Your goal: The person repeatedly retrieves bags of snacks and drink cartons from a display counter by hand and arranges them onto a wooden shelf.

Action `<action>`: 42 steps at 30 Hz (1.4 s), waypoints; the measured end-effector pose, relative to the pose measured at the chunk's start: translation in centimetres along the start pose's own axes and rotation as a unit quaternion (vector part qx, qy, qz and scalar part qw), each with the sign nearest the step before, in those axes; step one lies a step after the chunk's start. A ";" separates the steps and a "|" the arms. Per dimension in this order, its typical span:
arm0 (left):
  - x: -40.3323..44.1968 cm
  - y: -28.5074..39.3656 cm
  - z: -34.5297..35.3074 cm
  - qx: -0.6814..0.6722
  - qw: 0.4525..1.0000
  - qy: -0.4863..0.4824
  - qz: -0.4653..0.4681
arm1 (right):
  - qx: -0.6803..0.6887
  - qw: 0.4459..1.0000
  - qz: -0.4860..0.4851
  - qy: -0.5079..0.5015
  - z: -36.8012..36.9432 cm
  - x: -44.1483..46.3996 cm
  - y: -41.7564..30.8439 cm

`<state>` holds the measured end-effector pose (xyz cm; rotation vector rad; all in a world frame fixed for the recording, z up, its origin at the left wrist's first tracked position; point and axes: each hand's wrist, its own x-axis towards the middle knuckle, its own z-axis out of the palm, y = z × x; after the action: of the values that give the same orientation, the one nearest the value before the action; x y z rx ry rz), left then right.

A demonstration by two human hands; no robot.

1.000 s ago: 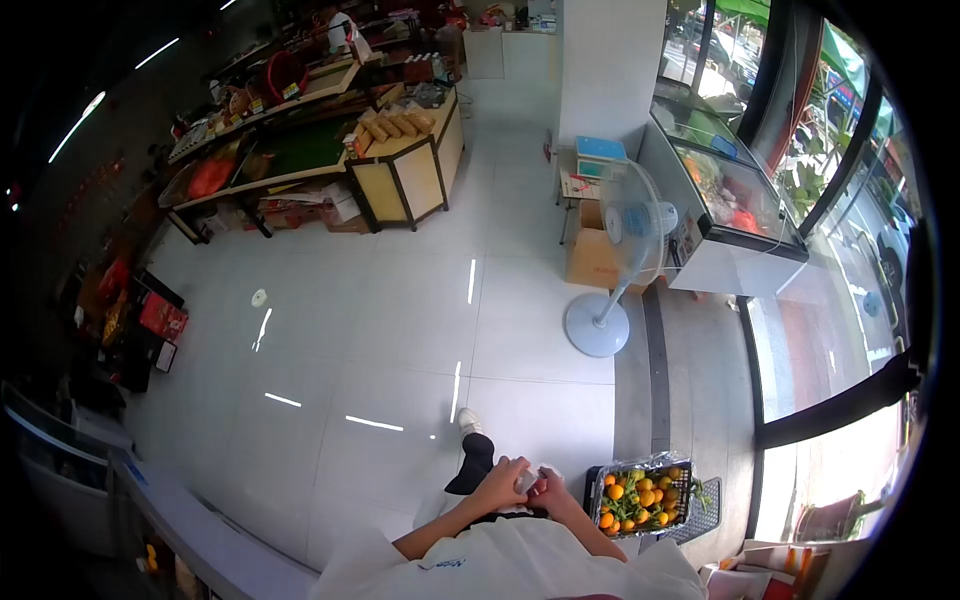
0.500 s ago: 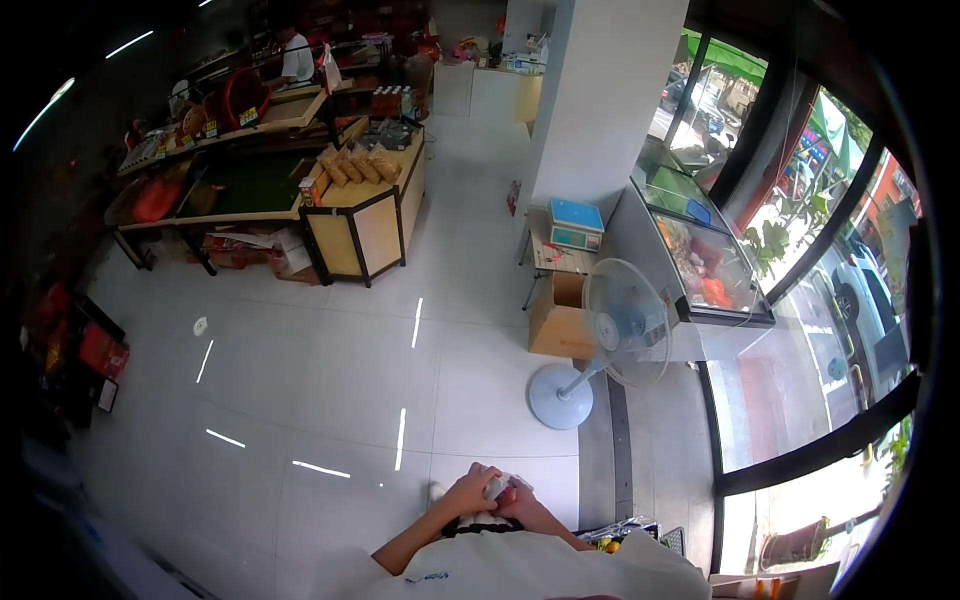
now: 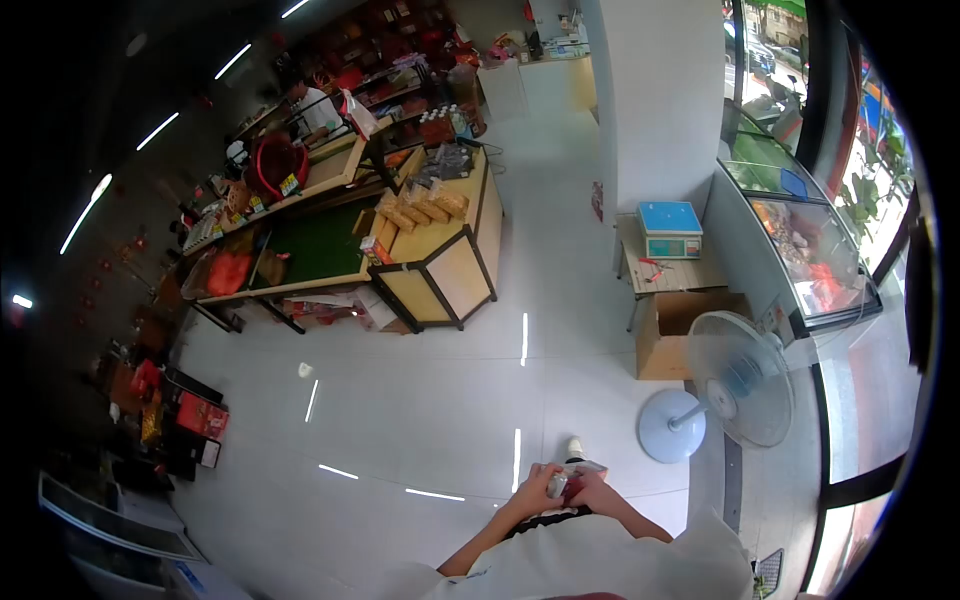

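Low in front of my body, my left hand (image 3: 535,490) and my right hand (image 3: 598,494) are close together with bent fingers. Between them is a small dark red object (image 3: 573,487) with a pale, whitish piece (image 3: 557,486) at its left side. My left fingers curl round the pale piece, while my right fingers press on the red object. Its exact kind is too small and partly covered to make out.
A pale blue floor fan (image 3: 672,426) stands ahead on the right, before a cardboard box (image 3: 664,352). Behind are a blue-topped scale (image 3: 670,230) on a small table, a glass display case (image 3: 810,250) and a wooden stand (image 3: 425,295) with bagged goods. A person (image 3: 318,112) is at the back.
My view has turned left, so the shop fittings appear farther right. Both hands stay together on the small red object, and a white shoe now shows beyond them.
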<state>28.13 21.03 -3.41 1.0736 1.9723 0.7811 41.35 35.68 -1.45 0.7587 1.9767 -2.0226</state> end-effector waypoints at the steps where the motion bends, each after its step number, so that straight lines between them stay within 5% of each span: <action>1: 1.8 0.7 -1.7 -0.012 1.000 0.008 -0.014 | 0.025 1.000 0.001 -0.015 -1.1 1.4 -2.5; 2: 4.0 -0.2 -2.2 0.036 0.998 0.042 0.013 | 0.047 0.999 -0.025 -0.007 -1.8 5.8 2.1; 7: 12.3 2.6 -8.7 0.038 0.999 0.024 0.022 | 0.099 0.992 -0.077 0.004 -6.5 11.1 -5.0; 9: 15.3 2.5 -8.7 0.042 0.996 0.027 0.069 | 0.248 0.965 -0.086 -0.023 -8.4 11.8 -6.8; 12: 19.1 2.6 -8.7 0.018 0.996 -0.004 0.085 | 0.473 0.879 0.027 0.059 -9.6 15.6 -4.5; 15: 22.1 1.9 -9.5 0.019 0.995 -0.065 0.073 | 0.706 0.646 0.255 0.140 -10.6 21.8 0.2; 16: 23.1 0.6 -9.6 0.018 0.993 -0.067 0.098 | 0.526 0.828 0.139 0.136 -11.0 21.0 -0.5; 17: 24.6 -0.7 -9.7 0.015 0.990 -0.069 0.125 | 0.295 0.943 0.091 0.123 -11.7 20.5 -1.6; 18: 25.9 -0.6 -10.8 0.008 0.988 -0.073 0.135 | 0.039 0.988 0.049 0.141 -12.5 20.1 -2.8; 23: 31.5 -2.4 -18.3 -0.046 0.984 -0.123 0.120 | 0.058 0.987 0.001 0.152 -12.4 26.7 -10.5; 25: 33.1 -5.2 -21.2 -0.054 0.984 -0.110 0.130 | 0.164 0.974 0.009 0.155 -11.7 30.0 -14.4; 26: 34.9 -5.9 -23.4 -0.055 0.984 -0.092 0.142 | 0.059 0.988 0.038 0.140 -11.9 32.3 -13.8; 28: 36.3 -7.6 -27.8 -0.034 0.986 -0.079 0.146 | 0.118 0.983 0.007 0.141 -10.4 37.0 -14.8; 29: 36.2 -7.8 -30.9 -0.045 0.989 -0.067 0.125 | 0.029 0.995 -0.003 0.100 -10.4 38.7 -17.5; 34: 36.0 -13.4 -40.2 -0.070 0.994 0.065 0.057 | 0.007 1.000 -0.019 -0.011 -7.0 50.6 -22.3; 36: 36.1 -15.9 -42.6 -0.088 0.990 0.101 0.039 | -0.177 0.982 -0.065 -0.023 -6.5 55.2 -23.0; 40: 35.7 -17.3 -48.8 -0.133 0.979 0.156 0.001 | -0.201 0.973 0.030 -0.113 -4.5 63.7 -24.7; 42: 36.3 -18.3 -51.5 -0.128 0.971 0.203 0.014 | 0.172 0.977 0.086 -0.093 -3.1 70.1 -22.5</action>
<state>-35.70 36.15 -1.71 0.8371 2.1130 1.3170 -28.27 54.39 -16.70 0.7460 1.4269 -2.2632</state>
